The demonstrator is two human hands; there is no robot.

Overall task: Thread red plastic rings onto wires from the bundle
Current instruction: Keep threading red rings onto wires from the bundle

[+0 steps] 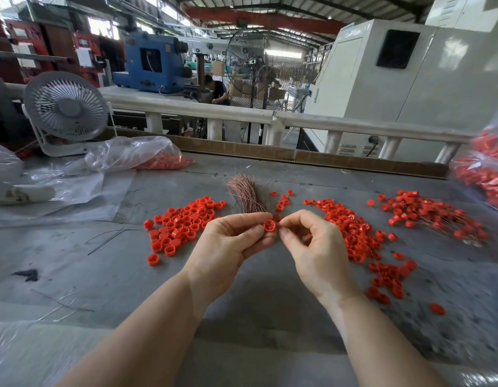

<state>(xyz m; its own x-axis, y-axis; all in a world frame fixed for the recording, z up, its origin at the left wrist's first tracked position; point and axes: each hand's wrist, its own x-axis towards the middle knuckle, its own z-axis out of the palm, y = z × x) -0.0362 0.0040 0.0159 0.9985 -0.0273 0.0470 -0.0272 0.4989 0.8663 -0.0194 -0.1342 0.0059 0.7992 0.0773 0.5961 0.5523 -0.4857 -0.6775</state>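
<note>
1. One head view: my left hand (228, 236) pinches a red ring (269, 226) and the wire bundle (249, 198), mid-table, between two ring piles.
2. My right hand (312, 241) pinches something too fine to see, presumably a wire; I should steady the ring and aim squarely.

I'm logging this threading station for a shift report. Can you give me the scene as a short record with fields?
left hand: holds wire bundle and pinches a red ring
right hand: fingertips pinched beside that ring
loose rings: pile left of the hands
rings on wires: heap at far right
desk fan: back left of table
</note>
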